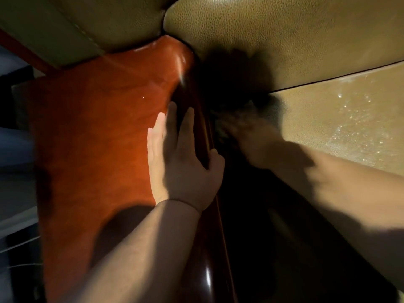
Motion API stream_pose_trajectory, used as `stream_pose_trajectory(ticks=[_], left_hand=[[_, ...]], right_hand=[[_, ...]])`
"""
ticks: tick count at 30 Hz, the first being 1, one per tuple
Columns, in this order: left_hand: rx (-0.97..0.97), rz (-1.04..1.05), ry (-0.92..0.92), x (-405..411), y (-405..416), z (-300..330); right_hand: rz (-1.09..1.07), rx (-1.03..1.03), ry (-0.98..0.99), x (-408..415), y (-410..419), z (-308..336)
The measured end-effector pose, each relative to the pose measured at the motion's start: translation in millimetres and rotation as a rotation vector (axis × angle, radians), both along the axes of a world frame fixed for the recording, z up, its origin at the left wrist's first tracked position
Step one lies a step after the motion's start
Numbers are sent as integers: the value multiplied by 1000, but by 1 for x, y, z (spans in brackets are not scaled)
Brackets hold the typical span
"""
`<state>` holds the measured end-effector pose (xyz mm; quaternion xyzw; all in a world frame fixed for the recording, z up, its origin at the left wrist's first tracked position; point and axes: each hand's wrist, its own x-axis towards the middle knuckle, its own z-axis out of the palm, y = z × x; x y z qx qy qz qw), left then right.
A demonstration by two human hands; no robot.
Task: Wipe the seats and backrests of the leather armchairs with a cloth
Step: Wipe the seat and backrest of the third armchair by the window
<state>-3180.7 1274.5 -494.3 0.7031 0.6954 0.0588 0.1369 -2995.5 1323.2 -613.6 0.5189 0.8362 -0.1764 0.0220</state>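
My left hand [181, 162] lies flat, fingers apart, on the glossy reddish-brown wooden armrest [98, 138] of the armchair, its thumb hooked over the armrest's dark inner edge. My right hand [255, 141] is motion-blurred in the dark corner where armrest, seat and backrest meet. A dark, blurred cloth [231, 119] shows at its fingertips. The olive-brown leather seat cushion [349, 127] spreads to the right, with shiny wet specks on it. The leather backrest [284, 36] fills the top of the view.
A second leather panel [76, 22] runs along the upper left behind the armrest. Dim floor and dark furniture [15, 171] show at the far left. Deep shadow fills the gap below the armrest's inner side.
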Motion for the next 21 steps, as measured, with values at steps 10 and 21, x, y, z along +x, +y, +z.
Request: stream_pose_trajectory(ticks=[10,21], left_hand=[[-18,13,-28,1,-1,2],[-36,16,32,-4,-6,3]], right_hand=[[42,-102,70,-25,-48,4],[-572,84,174,14,-71,14]])
